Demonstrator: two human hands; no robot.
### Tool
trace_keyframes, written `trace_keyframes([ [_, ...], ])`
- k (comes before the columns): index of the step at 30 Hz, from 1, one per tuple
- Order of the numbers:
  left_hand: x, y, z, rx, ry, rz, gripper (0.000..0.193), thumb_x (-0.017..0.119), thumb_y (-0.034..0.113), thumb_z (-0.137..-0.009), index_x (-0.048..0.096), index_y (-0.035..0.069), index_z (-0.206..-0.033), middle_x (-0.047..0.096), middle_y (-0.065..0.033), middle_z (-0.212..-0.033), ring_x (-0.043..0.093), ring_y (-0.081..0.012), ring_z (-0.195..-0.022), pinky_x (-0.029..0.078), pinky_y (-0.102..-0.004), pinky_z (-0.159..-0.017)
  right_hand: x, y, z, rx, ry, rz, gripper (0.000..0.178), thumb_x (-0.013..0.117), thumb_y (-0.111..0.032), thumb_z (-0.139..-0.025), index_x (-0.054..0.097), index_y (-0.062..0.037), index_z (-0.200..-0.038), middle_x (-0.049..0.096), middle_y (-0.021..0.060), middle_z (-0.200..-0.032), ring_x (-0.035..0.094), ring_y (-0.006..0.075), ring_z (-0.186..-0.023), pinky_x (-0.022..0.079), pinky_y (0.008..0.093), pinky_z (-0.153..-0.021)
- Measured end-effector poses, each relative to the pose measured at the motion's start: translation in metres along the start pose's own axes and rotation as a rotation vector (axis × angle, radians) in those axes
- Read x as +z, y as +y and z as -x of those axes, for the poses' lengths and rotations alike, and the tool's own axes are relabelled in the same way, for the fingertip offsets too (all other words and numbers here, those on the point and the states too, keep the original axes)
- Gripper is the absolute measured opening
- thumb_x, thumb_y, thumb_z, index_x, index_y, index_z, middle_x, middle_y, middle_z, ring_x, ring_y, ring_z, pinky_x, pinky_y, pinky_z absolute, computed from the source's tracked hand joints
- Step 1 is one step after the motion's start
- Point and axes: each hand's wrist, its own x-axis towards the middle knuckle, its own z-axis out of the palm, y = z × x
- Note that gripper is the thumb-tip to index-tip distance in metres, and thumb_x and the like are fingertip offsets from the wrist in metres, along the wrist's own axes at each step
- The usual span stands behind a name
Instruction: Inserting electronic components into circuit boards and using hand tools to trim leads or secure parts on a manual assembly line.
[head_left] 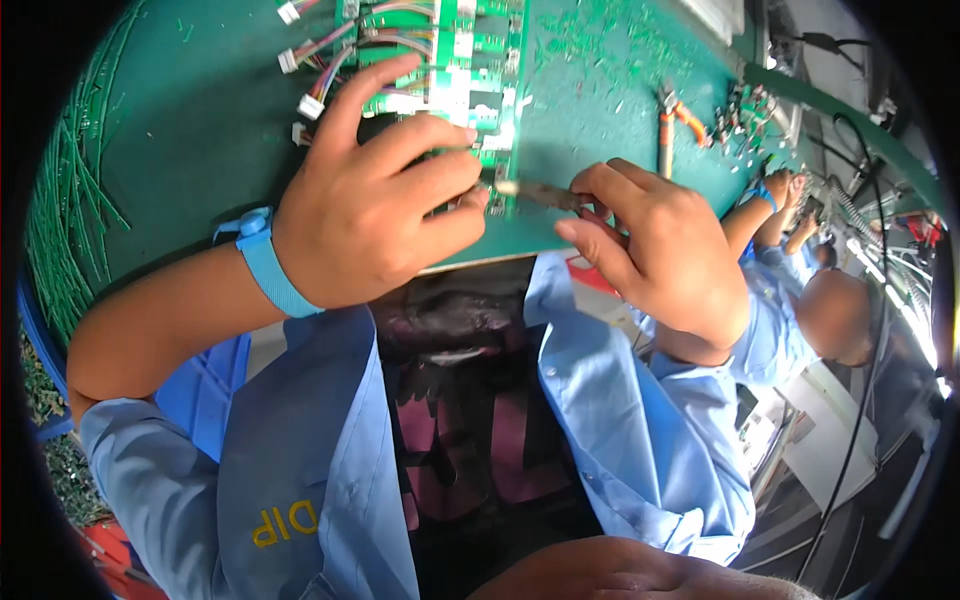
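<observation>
My left hand (385, 205) rests palm down with its fingers spread over a green circuit board panel (507, 50). Some of its fingertips touch the board's lower part, and the hand covers much of that area. Between the bent fingers of my right hand (665, 250) is a slim, greyish tool (540, 194). Its pale tip reaches the board's lower right edge, close to my left fingertips. What kind of tool it is, I cannot make out. Bundles of coloured wires ending in white connectors (312, 106) stick out from the board's left side.
Orange-handled cutters (668, 135) lie on the green work surface (590, 110) to the right, near loose components (755, 115). Green clippings (610, 35) are scattered behind. Long green strands (75, 220) hang at the left edge. A co-worker (790, 320) in blue works at the right.
</observation>
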Motion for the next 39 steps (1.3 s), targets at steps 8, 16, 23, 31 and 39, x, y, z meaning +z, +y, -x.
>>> trace_keyframes([
  [8,-0.026,0.009,-0.013,-0.064,-0.130,0.074,0.033,0.084,0.020,-0.083,0.075,0.006,-0.112,0.069,-0.0094,-0.120,0.065,-0.0294,-0.121,0.036,-0.0657,-0.127,0.047,0.037,-0.034,-0.063,0.739,0.035,0.036,0.078,-0.025,-0.100,0.068,-0.0015,-0.125,0.072,0.0163,-0.113,0.068,0.0304,-0.100,0.054,0.0407,-0.088],
  [16,-0.040,-0.009,-0.044,-0.199,-0.274,-0.176,0.073,0.077,0.032,-0.091,0.057,0.001,-0.154,0.052,-0.0164,-0.163,0.044,-0.0359,-0.156,0.026,-0.0591,-0.133,0.029,0.026,-0.099,0.029,0.564,-0.720,0.031,0.073,-0.028,-0.105,0.071,-0.0008,-0.090,0.063,0.0021,-0.070,0.058,0.0129,-0.061,0.046,0.0278,-0.057],
  [23,-0.037,-0.019,-0.037,-0.254,-0.342,-0.163,0.088,0.075,0.044,-0.092,0.046,0.003,-0.165,0.037,-0.0163,-0.177,0.030,-0.0365,-0.165,0.019,-0.0577,-0.133,-0.002,0.029,-0.127,0.020,0.304,-0.882,0.029,0.065,-0.023,-0.111,0.067,-0.0068,-0.087,0.060,0.0001,-0.068,0.052,0.0084,-0.056,0.040,0.0233,-0.052],
  [31,-0.038,-0.036,-0.043,-0.354,-0.278,-0.159,0.085,0.075,0.048,-0.092,0.052,0.005,-0.161,0.041,-0.0132,-0.175,0.033,-0.0355,-0.163,0.022,-0.0606,-0.128,-0.014,0.038,-0.136,-0.048,0.214,-0.977,0.030,0.065,-0.022,-0.110,0.064,-0.0083,-0.083,0.058,-0.0008,-0.065,0.050,0.0081,-0.054,0.038,0.0228,-0.050],
  [39,-0.040,-0.035,-0.048,-0.299,-0.306,-0.268,0.083,0.074,0.048,-0.091,0.053,0.006,-0.160,0.040,-0.0104,-0.176,0.034,-0.0377,-0.161,0.025,-0.0627,-0.123,-0.016,0.035,-0.146,-0.049,0.269,-0.973,0.028,0.066,-0.018,-0.105,0.062,-0.0086,-0.079,0.057,-0.0005,-0.063,0.050,0.0079,-0.054,0.038,0.0237,-0.050],
])
